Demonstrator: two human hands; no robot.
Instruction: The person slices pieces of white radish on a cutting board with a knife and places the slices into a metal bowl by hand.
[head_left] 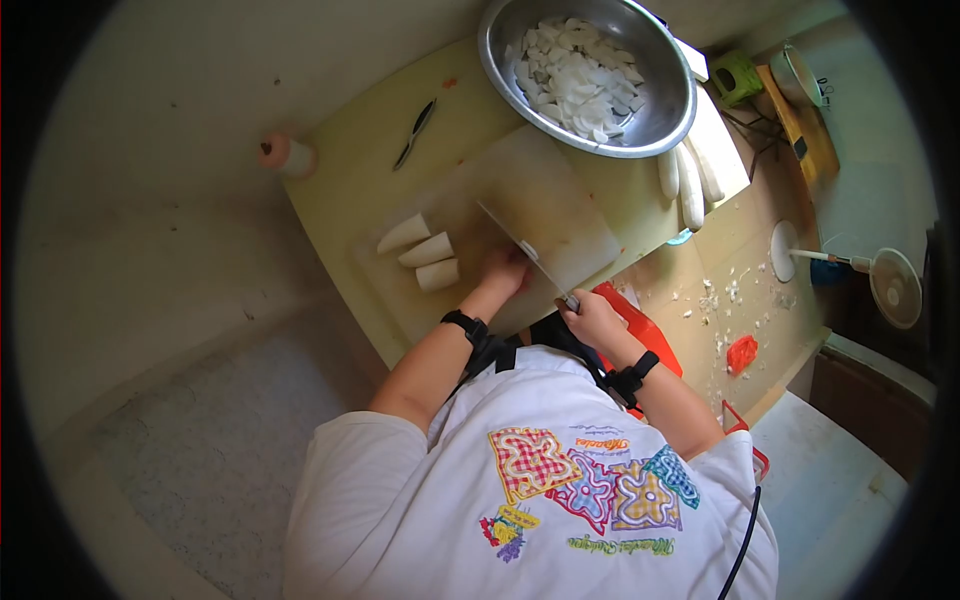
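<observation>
My right hand (592, 318) is wrapped around the handle of a kitchen knife (508, 229), whose broad blade slants up and left over the white cutting board (555, 195). Right beside the blade, my left hand (507, 270) has its fingers curled over a piece of white radish (529, 249), mostly hidden, with a small white part showing at the blade. To the left on the board lie three peeled chunks of white radish (428, 249). A large steel bowl (490, 70) holding thin white radish slices (580, 80) stands beyond the board.
Whole peeled radishes (690, 185) lie at the table's right edge. A peeler-like tool (415, 133) and a pinkish-white cylinder (288, 155) are at the left. Below the table on the right are a red container (640, 325), white scraps and a red bag (741, 354) on the floor, and a fan (895, 288).
</observation>
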